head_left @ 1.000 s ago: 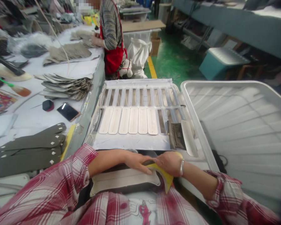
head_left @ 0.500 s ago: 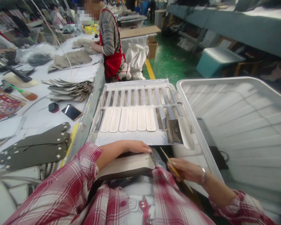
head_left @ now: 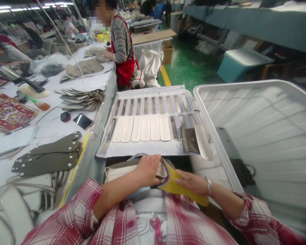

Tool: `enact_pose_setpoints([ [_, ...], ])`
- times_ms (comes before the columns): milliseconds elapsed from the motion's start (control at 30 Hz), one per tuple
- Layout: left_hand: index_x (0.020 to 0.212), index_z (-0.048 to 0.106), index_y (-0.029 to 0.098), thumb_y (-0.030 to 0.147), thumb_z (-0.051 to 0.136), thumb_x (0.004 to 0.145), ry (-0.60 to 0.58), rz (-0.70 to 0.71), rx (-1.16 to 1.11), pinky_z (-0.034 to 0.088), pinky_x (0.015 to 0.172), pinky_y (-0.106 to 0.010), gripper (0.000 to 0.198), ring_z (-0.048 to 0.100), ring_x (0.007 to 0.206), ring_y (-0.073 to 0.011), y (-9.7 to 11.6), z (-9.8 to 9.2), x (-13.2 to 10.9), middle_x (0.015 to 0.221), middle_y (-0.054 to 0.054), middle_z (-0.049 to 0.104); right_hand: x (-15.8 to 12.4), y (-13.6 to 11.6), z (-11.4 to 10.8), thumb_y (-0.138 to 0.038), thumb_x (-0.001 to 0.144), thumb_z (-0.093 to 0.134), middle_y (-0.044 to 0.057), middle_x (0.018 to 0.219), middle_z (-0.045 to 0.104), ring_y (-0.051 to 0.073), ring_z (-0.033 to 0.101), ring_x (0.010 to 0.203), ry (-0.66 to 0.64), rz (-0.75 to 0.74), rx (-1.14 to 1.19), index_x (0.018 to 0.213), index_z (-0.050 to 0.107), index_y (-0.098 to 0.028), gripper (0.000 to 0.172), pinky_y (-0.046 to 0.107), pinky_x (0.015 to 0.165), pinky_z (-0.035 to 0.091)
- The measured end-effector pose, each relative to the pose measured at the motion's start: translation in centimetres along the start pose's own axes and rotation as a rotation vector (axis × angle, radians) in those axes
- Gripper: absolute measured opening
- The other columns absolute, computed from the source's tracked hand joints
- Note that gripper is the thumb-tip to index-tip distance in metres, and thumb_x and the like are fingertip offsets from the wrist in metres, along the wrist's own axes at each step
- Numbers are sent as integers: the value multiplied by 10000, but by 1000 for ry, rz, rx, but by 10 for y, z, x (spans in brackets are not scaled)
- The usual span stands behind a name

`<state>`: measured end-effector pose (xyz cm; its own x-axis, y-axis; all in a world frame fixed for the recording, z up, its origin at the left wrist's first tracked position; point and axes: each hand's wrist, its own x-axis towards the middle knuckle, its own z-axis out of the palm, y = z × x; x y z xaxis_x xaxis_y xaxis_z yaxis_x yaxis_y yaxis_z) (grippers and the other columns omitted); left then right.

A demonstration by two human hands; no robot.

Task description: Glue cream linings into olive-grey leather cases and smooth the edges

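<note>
My left hand (head_left: pixel 148 169) grips the right end of a grey and cream bag piece (head_left: pixel 122 170) at my lap, its fingers folded over the edge. My right hand (head_left: pixel 193 183) holds a flat yellow scraper (head_left: pixel 183 189), whose wide end touches the bag piece beside my left fingers. Just beyond, a white slotted rack (head_left: pixel 142 148) carries several cream strips (head_left: pixel 136 129) in a row. A dark grey piece with a pale flap (head_left: pixel 203 143) lies at the rack's right corner.
A large white bin (head_left: pixel 226 163) stands on the right. The left table (head_left: pixel 66 127) bears dark grey straps (head_left: pixel 51 160), a phone (head_left: pixel 83 121), stacked pieces (head_left: pixel 84 99) and pale parts (head_left: pixel 17 204). A person in a red apron (head_left: pixel 126 69) stands ahead.
My right hand has moved left, bringing the yellow scraper against the bag piece, its broad face now showing. My left hand has shifted to the bag piece's end, which has tilted.
</note>
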<state>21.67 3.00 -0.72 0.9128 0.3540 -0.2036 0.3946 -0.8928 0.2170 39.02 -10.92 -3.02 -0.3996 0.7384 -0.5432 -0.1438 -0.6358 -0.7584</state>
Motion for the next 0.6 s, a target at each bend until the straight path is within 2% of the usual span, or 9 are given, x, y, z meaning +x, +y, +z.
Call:
enact_pose_setpoints([
  [133,1348,286,25,457,556,695,67,-1,23,307,979,-425,827,409,1127,-304,1,6,-5,1275,-184,440,5,6,-10,-459,840,535,33,759,658,106,593,504,34,-29,26,1019,431,-183,345,209,476,474],
  [233,1353,284,23,437,554,696,96,-7,25,276,1002,-422,821,379,1158,-303,4,8,-7,1301,-184,419,3,19,-22,-395,739,676,40,695,649,119,565,453,-12,-51,181,999,489,-153,402,198,394,421],
  [267,1353,286,24,436,554,696,99,-12,26,270,1006,-422,821,374,1163,-304,5,8,-7,1305,-185,416,3,25,-25,-372,692,720,25,626,625,108,528,408,12,-77,267,959,517,-136,410,191,365,388],
  [333,1354,288,24,439,554,697,95,-19,31,266,1008,-425,821,373,1166,-308,7,8,-7,1301,-189,418,11,41,-25,-349,627,762,-18,559,568,72,467,390,180,-180,463,880,554,-135,392,178,374,371],
  [400,1355,284,22,435,553,701,89,-24,45,262,1009,-429,819,370,1171,-311,9,9,-6,1301,-197,416,29,56,-19,-376,633,746,-44,582,544,45,452,438,385,-268,608,855,564,-167,355,162,443,402],
  [433,1356,282,22,432,552,703,87,-23,52,260,1011,-431,817,367,1176,-312,10,9,-6,1305,-199,411,42,63,-14,-396,651,726,-48,595,542,45,459,461,443,-274,649,852,564,-182,336,162,474,417],
  [500,1358,280,27,421,553,701,90,-20,61,254,1016,-430,813,361,1183,-312,12,10,-6,1315,-198,404,70,75,-3,-430,673,689,-35,560,527,69,475,466,468,-235,702,787,562,-179,303,192,478,429],
  [600,1354,286,27,413,569,687,106,-25,61,257,1018,-423,821,373,1169,-310,11,11,-7,1312,-191,411,106,84,9,-472,681,646,-22,498,495,97,468,439,435,-192,735,712,544,-171,319,230,451,417],
])
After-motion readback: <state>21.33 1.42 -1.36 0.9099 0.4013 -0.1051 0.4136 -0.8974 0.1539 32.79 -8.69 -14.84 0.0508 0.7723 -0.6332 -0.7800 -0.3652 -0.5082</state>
